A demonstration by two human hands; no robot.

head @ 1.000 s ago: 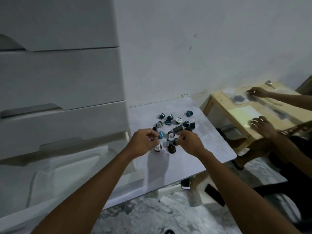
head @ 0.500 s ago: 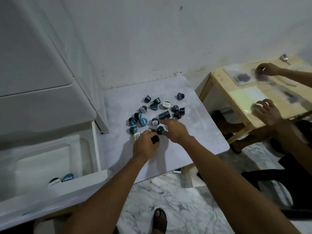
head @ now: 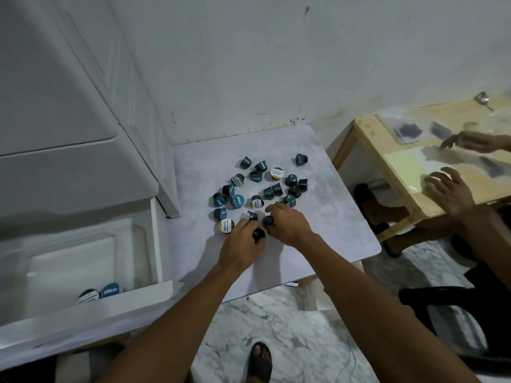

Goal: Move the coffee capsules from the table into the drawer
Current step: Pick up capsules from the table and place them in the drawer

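Observation:
Several dark and teal coffee capsules [head: 272, 190] lie scattered on the white marble-look table [head: 331, 217]. My left hand [head: 243, 244] grips a black capsule [head: 258, 234] at the near edge of the pile. Beside it, my right hand [head: 289, 226] pinches a dark capsule [head: 267, 221]. The open white drawer [head: 91, 272] sits low at the left, with two capsules [head: 101, 293] lying near its front wall.
A white cabinet [head: 69, 106] rises above the drawer at left. Another person's hands [head: 450, 192] work at a wooden table [head: 387, 150] on the right. A sandalled foot [head: 260, 360] stands on the marble floor below. A wall backs the table.
The view swung down and left, so the open drawer and its capsules show. Both hands have closed on capsules at the pile's near edge.

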